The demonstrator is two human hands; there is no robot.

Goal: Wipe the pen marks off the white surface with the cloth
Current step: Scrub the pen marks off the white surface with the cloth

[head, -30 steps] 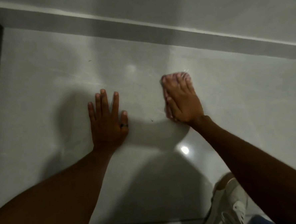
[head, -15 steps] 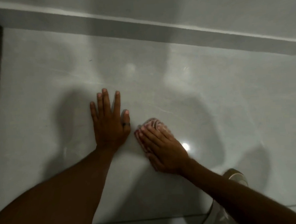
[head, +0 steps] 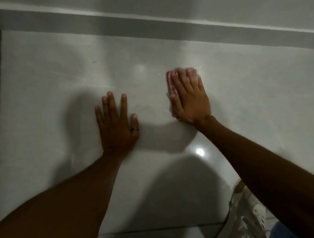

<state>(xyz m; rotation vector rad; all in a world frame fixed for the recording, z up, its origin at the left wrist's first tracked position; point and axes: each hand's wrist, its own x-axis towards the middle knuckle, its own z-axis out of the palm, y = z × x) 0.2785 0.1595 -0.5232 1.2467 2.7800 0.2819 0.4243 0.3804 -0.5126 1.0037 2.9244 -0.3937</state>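
Down at the near right corner, a white sneaker (head: pixel 250 214) shows beside the right forearm. Farther out, the left hand (head: pixel 117 127) lies flat on the glossy white surface (head: pixel 41 107), fingers spread, its grip open and empty, a dark ring (head: pixel 135 129) on the thumb. Well apart to its right and a little farther off, the right hand (head: pixel 189 96) presses flat on a pink cloth (head: pixel 171 86), fingers together over it; the cloth peeks out along the hand's left edge and fingertips. One tiny dark mark (head: pixel 94 62) sits far left, near the raised ledge (head: pixel 146 25).
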